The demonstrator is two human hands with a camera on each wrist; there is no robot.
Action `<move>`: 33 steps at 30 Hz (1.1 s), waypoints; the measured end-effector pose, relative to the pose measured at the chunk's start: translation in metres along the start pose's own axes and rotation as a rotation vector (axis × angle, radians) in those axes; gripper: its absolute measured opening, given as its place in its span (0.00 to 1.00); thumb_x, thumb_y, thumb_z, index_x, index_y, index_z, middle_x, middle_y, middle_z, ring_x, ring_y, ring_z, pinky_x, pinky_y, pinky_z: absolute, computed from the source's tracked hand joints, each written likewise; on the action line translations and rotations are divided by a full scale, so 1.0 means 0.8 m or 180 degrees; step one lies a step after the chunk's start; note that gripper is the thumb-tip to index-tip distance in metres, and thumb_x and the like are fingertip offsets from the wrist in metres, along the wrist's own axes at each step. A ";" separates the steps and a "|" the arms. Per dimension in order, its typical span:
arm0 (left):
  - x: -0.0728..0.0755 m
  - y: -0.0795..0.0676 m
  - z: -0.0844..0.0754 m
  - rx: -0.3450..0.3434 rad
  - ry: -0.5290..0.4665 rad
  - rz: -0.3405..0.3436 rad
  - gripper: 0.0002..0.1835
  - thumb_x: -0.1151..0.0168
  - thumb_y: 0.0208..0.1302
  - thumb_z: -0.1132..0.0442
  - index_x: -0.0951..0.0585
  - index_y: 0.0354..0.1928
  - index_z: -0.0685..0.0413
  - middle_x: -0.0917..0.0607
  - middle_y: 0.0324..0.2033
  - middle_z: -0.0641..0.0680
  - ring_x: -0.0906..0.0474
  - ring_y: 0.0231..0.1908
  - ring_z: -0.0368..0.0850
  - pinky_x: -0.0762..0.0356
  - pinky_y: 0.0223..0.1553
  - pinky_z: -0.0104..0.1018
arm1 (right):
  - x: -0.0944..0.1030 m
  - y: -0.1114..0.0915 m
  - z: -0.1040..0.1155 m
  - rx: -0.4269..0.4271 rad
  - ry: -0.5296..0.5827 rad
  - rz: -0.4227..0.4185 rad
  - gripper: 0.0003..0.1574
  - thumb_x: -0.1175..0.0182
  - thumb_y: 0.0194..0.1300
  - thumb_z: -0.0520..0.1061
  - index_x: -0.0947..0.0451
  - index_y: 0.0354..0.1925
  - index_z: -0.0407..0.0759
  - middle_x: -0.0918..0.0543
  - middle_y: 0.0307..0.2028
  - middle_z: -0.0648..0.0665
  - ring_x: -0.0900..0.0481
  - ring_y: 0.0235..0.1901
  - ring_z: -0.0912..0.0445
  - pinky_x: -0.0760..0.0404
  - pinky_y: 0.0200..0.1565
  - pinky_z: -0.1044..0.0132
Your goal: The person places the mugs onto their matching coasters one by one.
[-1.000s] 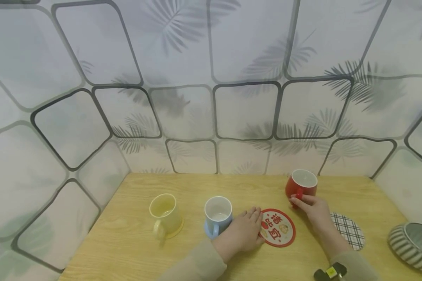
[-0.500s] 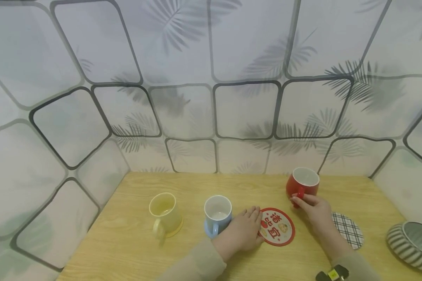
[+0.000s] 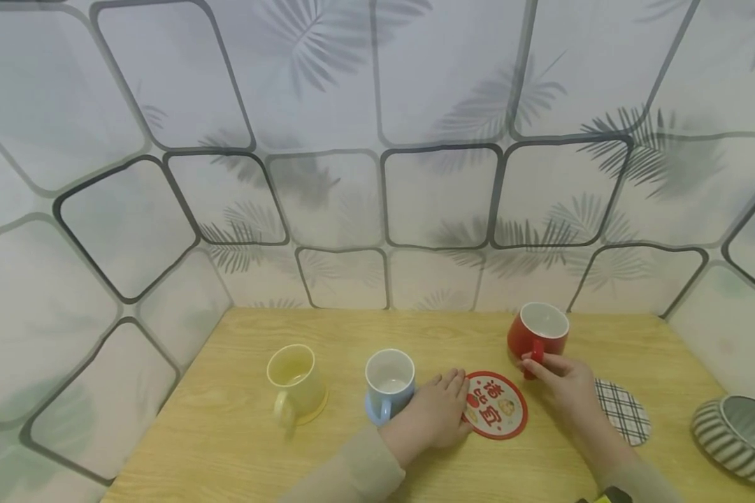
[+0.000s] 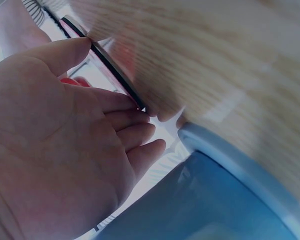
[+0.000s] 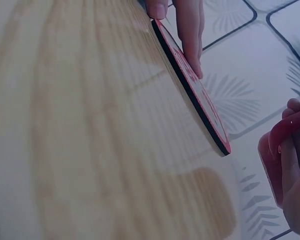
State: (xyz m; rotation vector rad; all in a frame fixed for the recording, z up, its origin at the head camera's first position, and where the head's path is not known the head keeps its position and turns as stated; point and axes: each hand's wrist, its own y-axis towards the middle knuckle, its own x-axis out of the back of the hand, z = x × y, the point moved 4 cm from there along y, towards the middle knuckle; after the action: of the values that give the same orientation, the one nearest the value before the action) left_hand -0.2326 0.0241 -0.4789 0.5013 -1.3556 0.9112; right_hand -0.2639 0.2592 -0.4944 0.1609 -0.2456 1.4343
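Observation:
My right hand [image 3: 569, 384] pinches the handle of a red mug [image 3: 521, 341] with a white inside, at the back right of the table. The mug and fingers also show at the right edge of the right wrist view. My left hand [image 3: 437, 412] lies with straight fingers along the left edge of a round red-rimmed coaster [image 3: 495, 405], which carries red characters. In the left wrist view the thumb [image 4: 72, 52] and fingertips touch the coaster's dark edge. Just left of this hand, a blue mug [image 3: 390, 381] stands on a blue coaster [image 3: 372, 412].
A yellow mug [image 3: 305, 388] stands on a yellow coaster [image 3: 321, 409] at the left. Partly behind the right forearm lies a checked coaster [image 3: 626, 416]. A striped bowl [image 3: 726, 436] sits at the far right. A patterned curtain [image 3: 437, 195] rises behind the wooden table [image 3: 226, 447].
The red mug, in my right hand, first shifted slightly right and back, then slightly left and toward me. My left hand and the red-rimmed coaster stay in place.

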 end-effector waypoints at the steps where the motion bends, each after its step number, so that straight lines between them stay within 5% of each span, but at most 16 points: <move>1: 0.000 0.000 0.000 0.0004 0.0005 0.0008 0.42 0.53 0.79 0.33 0.40 0.84 0.48 0.41 0.84 0.49 0.45 0.84 0.42 0.41 0.82 0.34 | 0.000 -0.001 0.000 -0.0027 -0.0002 0.0006 0.24 0.30 0.73 0.54 0.12 0.57 0.39 0.11 0.37 0.73 0.24 0.47 0.79 0.24 0.49 0.89; 12: -0.002 0.003 -0.001 0.0035 0.0076 0.0026 0.42 0.53 0.79 0.33 0.41 0.84 0.48 0.41 0.84 0.49 0.45 0.84 0.41 0.41 0.82 0.34 | -0.001 -0.014 0.003 0.0102 0.0221 0.0133 0.17 0.29 0.72 0.47 0.10 0.52 0.38 0.08 0.37 0.66 0.18 0.45 0.77 0.20 0.49 0.85; 33: -0.002 0.004 -0.002 0.0019 0.0102 0.0009 0.41 0.53 0.79 0.33 0.40 0.84 0.48 0.41 0.84 0.49 0.45 0.83 0.41 0.40 0.82 0.34 | -0.013 -0.038 0.013 0.0476 -0.0011 0.0126 0.17 0.30 0.71 0.39 0.13 0.49 0.24 0.07 0.33 0.63 0.14 0.39 0.73 0.16 0.44 0.81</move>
State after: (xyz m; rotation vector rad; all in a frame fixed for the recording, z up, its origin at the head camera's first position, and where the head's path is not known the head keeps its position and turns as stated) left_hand -0.2341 0.0268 -0.4814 0.4874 -1.3252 0.9222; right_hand -0.2359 0.2426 -0.4856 0.2821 -0.1449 1.4920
